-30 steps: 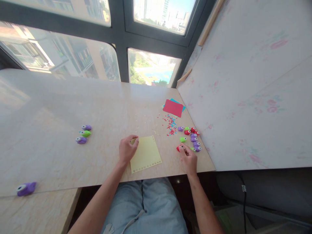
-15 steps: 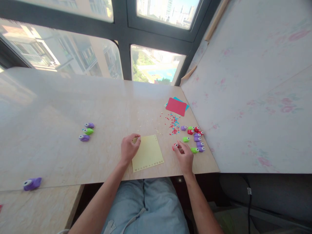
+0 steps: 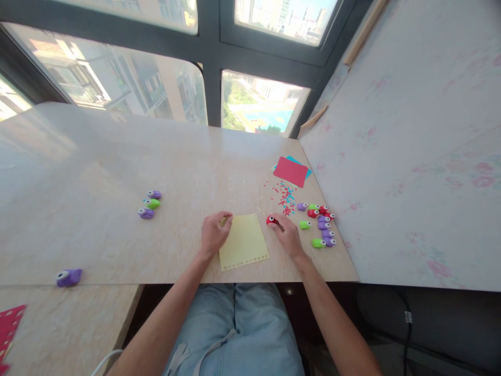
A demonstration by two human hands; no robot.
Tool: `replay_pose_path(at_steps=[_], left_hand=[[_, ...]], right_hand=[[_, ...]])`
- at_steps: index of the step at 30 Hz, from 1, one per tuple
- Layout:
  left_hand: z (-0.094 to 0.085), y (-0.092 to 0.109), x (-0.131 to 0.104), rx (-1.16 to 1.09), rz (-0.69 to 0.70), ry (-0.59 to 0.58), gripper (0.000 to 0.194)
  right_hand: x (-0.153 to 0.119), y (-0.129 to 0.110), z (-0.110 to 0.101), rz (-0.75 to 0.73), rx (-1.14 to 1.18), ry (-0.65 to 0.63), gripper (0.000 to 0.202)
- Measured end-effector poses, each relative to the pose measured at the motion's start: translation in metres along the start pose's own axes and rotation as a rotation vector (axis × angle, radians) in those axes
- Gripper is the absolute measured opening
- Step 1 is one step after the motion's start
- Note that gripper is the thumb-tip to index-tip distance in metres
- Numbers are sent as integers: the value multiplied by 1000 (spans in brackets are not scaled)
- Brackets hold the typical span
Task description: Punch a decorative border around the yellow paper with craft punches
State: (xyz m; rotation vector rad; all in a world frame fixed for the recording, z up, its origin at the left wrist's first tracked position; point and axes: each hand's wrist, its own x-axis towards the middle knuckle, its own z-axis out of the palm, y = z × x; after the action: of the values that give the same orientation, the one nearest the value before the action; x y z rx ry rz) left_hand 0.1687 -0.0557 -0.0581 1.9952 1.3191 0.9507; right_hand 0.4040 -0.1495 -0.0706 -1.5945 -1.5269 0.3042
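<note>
A sheet of yellow paper (image 3: 245,243) lies on the table in front of me, with a row of small punched holes along its near edge. At its far left corner, my left hand (image 3: 216,232) is closed in a pinch on the sheet. My right hand (image 3: 288,235) grips a small red paper punch (image 3: 271,220) just past the sheet's far right side. Right of that hand stand several more punches, among them a green punch (image 3: 305,225) and a purple punch (image 3: 301,207). Red and blue paper bits (image 3: 287,198) lie scattered beyond the right hand.
Red card (image 3: 290,171) rests on blue sheets by the wall (image 3: 410,130). Three punches (image 3: 152,203) stand in a group at left, and a purple punch (image 3: 69,278) sits near the table's front left edge. Punched red paper (image 3: 11,326) shows on the lower surface at far left.
My right hand has lifted the red punch away from the other punches and carried it left toward the yellow sheet. My left hand stays at the sheet's corner. The view has shifted slightly left.
</note>
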Motion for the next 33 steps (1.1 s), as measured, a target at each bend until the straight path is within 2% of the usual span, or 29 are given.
replay_pose_path(at_steps=[7, 12, 24, 33], left_hand=[[0, -2, 0, -66, 10, -2, 13], [0, -2, -1, -22, 22, 3, 12], [0, -1, -1, 31, 24, 14, 13], [0, -1, -1, -39, -6, 20, 13]], right_hand=[[21, 12, 6, -30, -8, -24, 25], [31, 11, 10, -78, 32, -62, 21], [33, 9, 13, -147, 59, -117, 22], [35, 6, 16, -144, 57, -119, 21]])
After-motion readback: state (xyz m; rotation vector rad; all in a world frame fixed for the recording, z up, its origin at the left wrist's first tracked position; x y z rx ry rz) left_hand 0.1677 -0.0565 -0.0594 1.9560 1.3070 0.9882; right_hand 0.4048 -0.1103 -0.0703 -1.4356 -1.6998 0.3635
